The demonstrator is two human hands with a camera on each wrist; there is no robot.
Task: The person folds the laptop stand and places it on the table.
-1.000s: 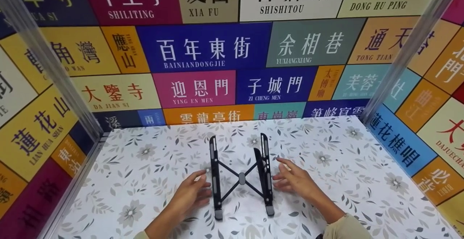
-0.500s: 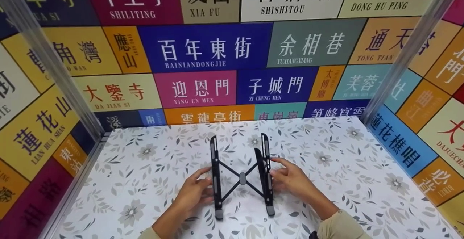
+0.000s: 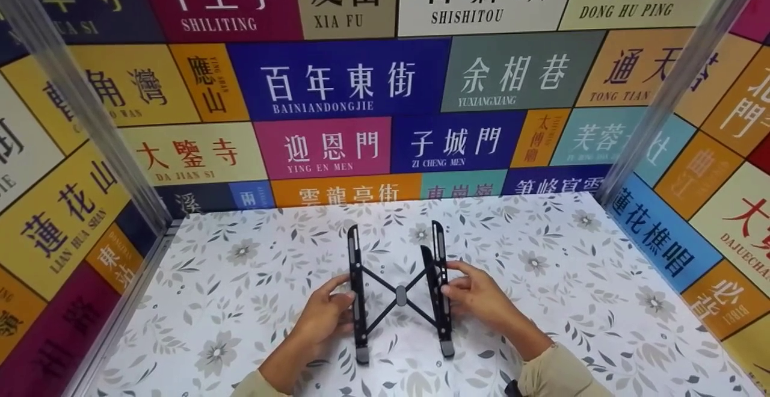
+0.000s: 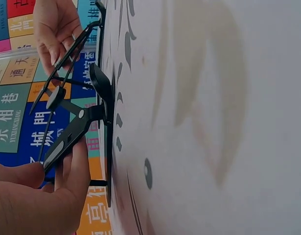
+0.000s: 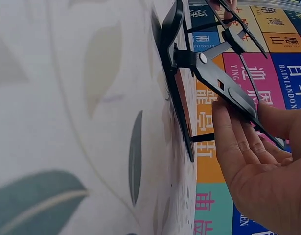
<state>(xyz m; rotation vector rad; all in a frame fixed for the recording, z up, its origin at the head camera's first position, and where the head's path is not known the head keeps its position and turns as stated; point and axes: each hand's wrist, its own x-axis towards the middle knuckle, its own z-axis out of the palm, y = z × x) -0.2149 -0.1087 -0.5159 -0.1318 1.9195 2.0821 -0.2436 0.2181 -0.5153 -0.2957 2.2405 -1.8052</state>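
Left hand (image 3: 322, 317) and right hand (image 3: 479, 296) fingers pinch the stand (image 3: 401, 296) (opposite sides).

Left hand (image 3: 323, 311) moved in, now pinches stand (image 3: 401, 296) by its left side. Right hand (image 3: 481, 296) did same on the right. A second ago both were loose, just beside it.

Brightly colored panels (image 3: 385, 78) bearing Chinese characters and Latin lettering line the walls beyond a white counter (image 3: 511, 234) patterned with gray flowers and leaves, as metallic posts (image 3: 671, 87) slant upward at the corners.
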